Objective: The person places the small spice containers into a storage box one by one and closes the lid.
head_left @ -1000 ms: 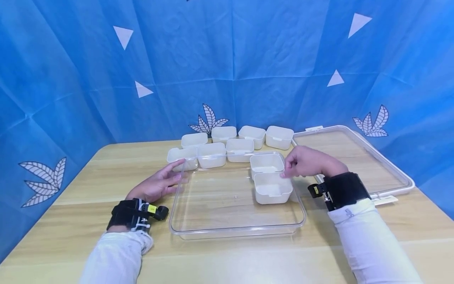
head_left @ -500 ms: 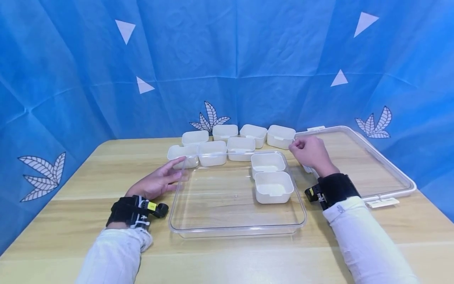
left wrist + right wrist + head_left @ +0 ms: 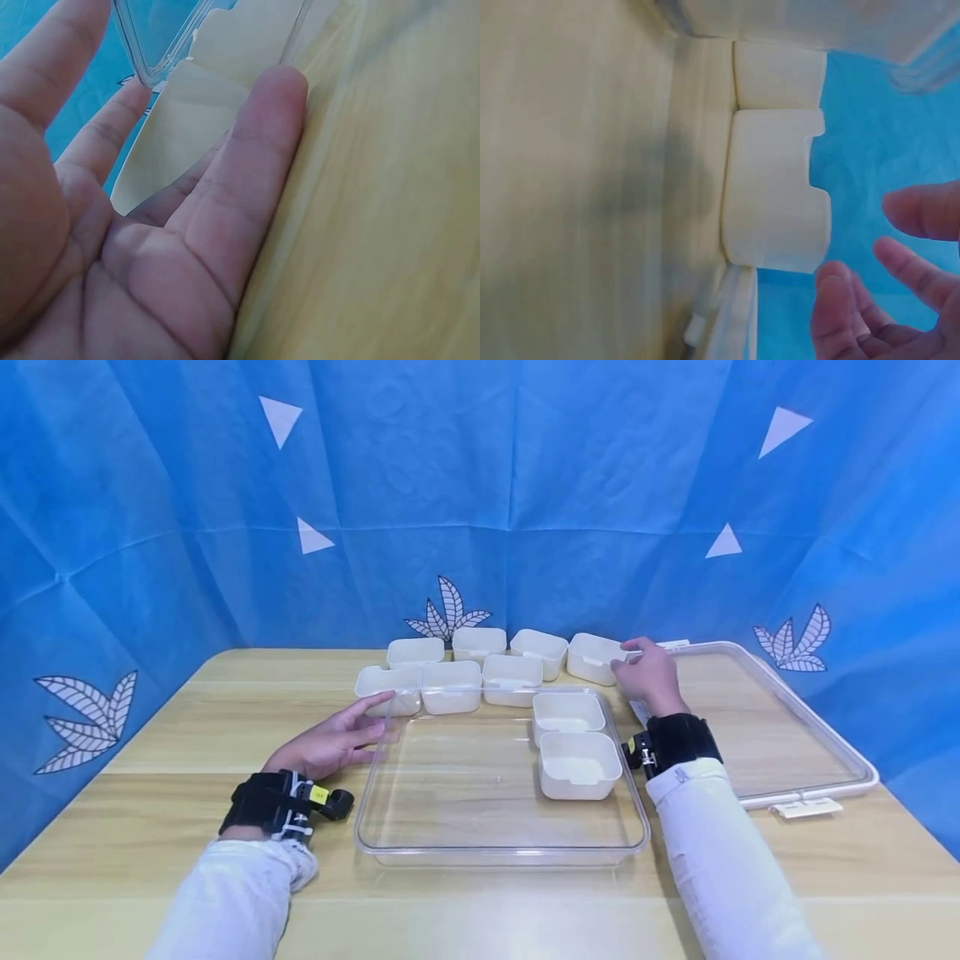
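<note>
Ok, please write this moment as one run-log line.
left hand: at left side of clear tub; right hand: beside rear right white cup; in tub: two white cups; lid: right of tub

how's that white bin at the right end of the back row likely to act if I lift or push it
The bin is probably light, as its rim looks thin and nothing shows inside. It's likely fairly stiff, since its walls hold a boxy shape. Pushed, it should slide rather than roll, sitting flat on the table.
</note>
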The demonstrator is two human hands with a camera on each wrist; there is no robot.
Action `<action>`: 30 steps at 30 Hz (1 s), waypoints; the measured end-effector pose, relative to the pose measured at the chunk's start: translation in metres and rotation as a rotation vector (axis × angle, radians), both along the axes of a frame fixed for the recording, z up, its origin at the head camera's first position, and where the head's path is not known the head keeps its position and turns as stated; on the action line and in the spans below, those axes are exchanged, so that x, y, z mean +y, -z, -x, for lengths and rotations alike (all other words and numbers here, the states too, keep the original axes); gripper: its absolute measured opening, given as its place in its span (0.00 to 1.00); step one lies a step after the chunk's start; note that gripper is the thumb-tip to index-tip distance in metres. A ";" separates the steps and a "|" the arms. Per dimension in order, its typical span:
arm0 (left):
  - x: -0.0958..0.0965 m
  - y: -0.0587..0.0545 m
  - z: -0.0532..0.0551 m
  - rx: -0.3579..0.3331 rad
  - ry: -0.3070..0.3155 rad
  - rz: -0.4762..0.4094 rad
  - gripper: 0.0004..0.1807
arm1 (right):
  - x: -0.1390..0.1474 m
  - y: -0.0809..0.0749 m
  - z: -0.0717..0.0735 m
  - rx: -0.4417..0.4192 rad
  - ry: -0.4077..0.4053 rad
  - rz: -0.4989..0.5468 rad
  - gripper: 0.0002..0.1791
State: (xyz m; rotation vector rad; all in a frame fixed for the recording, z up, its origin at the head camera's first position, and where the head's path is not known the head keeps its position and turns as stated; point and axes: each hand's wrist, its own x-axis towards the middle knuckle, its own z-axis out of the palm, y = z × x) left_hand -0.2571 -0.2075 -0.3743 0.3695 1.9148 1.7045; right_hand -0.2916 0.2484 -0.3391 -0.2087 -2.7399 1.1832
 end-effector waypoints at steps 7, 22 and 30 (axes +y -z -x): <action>-0.001 -0.003 -0.001 0.008 0.013 0.025 0.39 | 0.000 0.012 0.008 -0.074 -0.036 0.048 0.26; -0.002 -0.009 0.000 0.006 0.010 0.020 0.40 | 0.009 0.020 0.001 -0.081 -0.036 0.095 0.15; 0.000 -0.002 -0.001 0.031 0.026 0.035 0.39 | 0.013 0.020 0.004 -0.061 -0.017 0.082 0.10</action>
